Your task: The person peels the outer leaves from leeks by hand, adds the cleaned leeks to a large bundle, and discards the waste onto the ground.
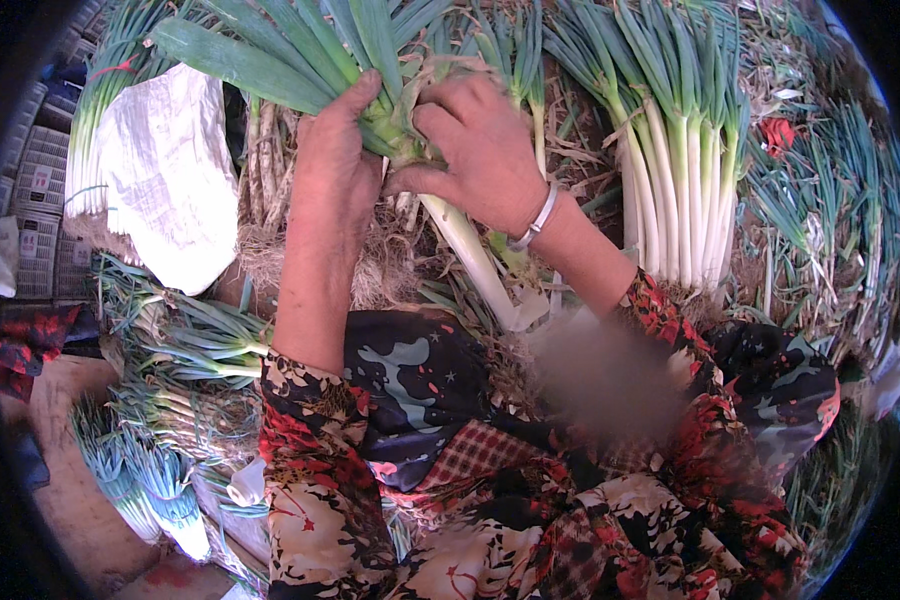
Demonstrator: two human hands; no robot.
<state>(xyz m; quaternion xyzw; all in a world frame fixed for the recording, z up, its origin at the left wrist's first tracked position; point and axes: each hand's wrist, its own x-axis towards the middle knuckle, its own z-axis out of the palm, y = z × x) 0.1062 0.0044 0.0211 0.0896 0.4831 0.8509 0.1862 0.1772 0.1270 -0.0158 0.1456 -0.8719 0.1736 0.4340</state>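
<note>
My left hand point(341, 139) grips a large green onion point(469, 251) at its neck, thumb up against the broad green leaves. Its white stalk slants down to the right, the root end close to my lap. My right hand point(480, 150), with a metal bracelet point(536, 217) on the wrist, has its thumb and fingers curled on the outer leaves at the same neck. Pale withered leaf point(450, 69) shows by its fingers, which are slightly blurred. Just beyond, untrimmed green onions with tangled dry roots point(379, 259) lie on the ground.
To the right stands a bundle of cleaned green onions point(682, 187), with loose ones point(817, 195) farther over. A white plastic sack point(172, 172) partly covers a tied bundle point(94, 127) at left. Plastic crates point(41, 180) stand behind it. More bundles point(154, 480) lie at lower left.
</note>
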